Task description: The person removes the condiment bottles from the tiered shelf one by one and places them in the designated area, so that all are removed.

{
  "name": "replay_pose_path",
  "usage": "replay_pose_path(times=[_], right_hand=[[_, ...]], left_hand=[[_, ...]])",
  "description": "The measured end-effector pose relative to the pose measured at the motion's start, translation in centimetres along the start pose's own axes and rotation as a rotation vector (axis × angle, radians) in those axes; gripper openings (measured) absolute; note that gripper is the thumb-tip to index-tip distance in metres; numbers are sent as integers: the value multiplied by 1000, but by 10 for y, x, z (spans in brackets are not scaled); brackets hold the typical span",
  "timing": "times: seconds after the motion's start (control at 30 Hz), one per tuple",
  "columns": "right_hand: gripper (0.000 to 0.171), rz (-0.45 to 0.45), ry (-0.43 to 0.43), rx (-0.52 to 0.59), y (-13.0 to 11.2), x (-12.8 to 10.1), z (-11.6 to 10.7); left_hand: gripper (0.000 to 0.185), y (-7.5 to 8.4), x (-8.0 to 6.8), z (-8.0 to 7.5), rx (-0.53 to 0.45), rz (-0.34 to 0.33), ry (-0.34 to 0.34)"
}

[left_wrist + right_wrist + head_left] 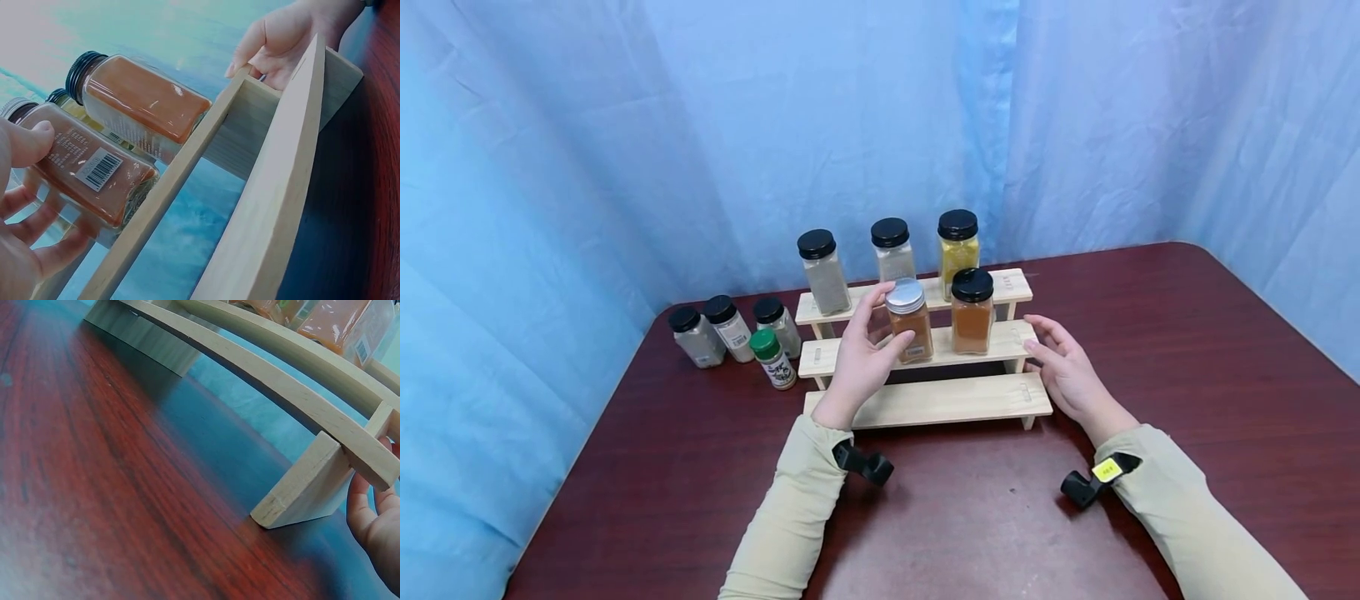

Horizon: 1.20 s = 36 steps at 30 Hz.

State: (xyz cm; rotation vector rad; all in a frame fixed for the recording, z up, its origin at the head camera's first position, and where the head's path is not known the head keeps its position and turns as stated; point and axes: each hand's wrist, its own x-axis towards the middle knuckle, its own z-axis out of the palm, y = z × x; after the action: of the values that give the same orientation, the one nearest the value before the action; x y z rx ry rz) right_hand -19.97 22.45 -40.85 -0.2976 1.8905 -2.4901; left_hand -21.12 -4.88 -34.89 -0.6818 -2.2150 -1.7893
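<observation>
My left hand (867, 354) grips a square glass jar of orange-brown spice (912, 332) with a silver lid; its thumb lies on the near side, other fingers behind. The jar is at the middle tier of a three-step wooden rack (925, 403), its barcode label showing in the left wrist view. Beside it, a black-lidded jar of orange-brown spice (972, 321) stands on the same tier. My right hand (1070, 371) holds the rack's right end at the middle tier, with fingers curled around the wood in the right wrist view (378, 519).
On the top tier stand two black-lidded jars with pale contents (827, 283) (895, 260) and a yellow spice jar (957, 254). Left of the rack, several black-lidded jars (730, 333) and a green-capped shaker (775, 362) stand on the dark red table (940, 517). Blue curtains (820, 125) hang behind.
</observation>
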Motion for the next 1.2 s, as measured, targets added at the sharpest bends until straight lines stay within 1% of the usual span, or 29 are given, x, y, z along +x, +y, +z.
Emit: replay_pose_path(times=[0.3,0.47,0.73,0.87,0.97,1.1,1.2], right_hand=[[29,-6,-3,6,1,0,0],[27,-2,-10,-2,2,-1,2],[28,-11,-1,6,1,1,1],[28,4,2,-8,1,1,1],[27,8,4,-14,1,0,1],[27,1,10,-8,2,1,-1],[27,1,12,-5,2,1,-1]], left_hand=[[59,3,-2,0,-33,-32,16],[60,11,-5,-1,-62,-61,23],[60,28,-7,-4,-76,-30,6],[60,34,-11,-6,-54,-26,1],[59,38,-16,-8,-28,-23,-19],[59,40,-21,-12,25,2,-46],[59,39,-26,-17,58,26,-46]])
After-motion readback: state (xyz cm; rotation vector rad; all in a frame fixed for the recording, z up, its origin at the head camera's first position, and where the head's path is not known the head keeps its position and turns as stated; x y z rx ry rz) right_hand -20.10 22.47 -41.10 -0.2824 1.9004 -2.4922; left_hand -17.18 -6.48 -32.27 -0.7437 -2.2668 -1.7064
